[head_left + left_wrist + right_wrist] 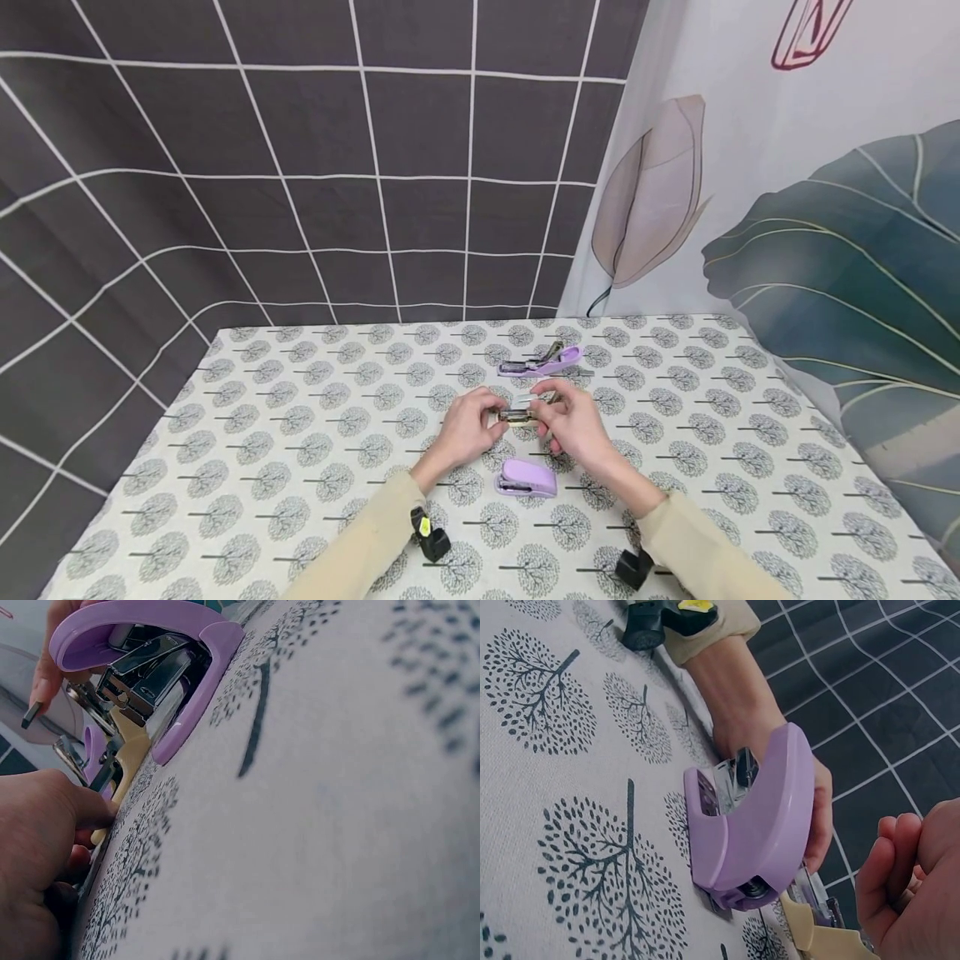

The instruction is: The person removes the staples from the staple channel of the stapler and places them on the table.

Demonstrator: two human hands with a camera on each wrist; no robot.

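We're pinching the cream stapler (516,415) with our left hand (467,429), between near stapler (532,476) and far stapler (562,360), and our right hand (576,423) is gripping a metal strip (31,715) (probably staples); steadying the base should be helping alignment.

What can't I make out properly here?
- Right wrist view: part of the left hand, hidden behind the nearer purple stapler.
- Right wrist view: part of the yellow stapler, cut off by the bottom edge.
- Head view: top of the red drawing, cut off by the top edge.
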